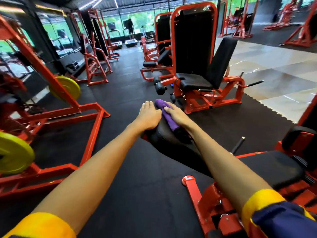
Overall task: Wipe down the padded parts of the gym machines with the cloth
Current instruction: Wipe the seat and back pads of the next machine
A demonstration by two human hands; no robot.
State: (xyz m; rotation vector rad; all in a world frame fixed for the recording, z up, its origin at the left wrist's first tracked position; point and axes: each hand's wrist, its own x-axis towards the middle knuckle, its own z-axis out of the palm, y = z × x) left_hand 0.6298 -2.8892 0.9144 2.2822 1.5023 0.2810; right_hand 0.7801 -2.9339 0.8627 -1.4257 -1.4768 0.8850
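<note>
Evidently the wipe was under way. From the head view, both bare arms reached forward to a rounded black roller pad (161, 134) on the near machine. The left hand (149, 115) lay flat on the pad's left side, its fingers (147, 105) straight and together, grasping nothing, seemingly steadying the roller. The right hand (177, 115) pressed the purple cloth (168, 119), folded into a long strip, against the top of the pad. That hand's fingers (169, 109) lay stretched over the cloth rather than clenched round it, and the thumb was hidden. The cloth's far end poked out beyond the fingertips. To the right sat a flat black seat pad (274, 169), and further off stood another red machine (193, 48) with a black seat and backrest. By my judgement this roller was mid-wipe. The next move called for drawing the cloth round the curve while the left hand kept the roller from turning, then going on to the seat pad.
</note>
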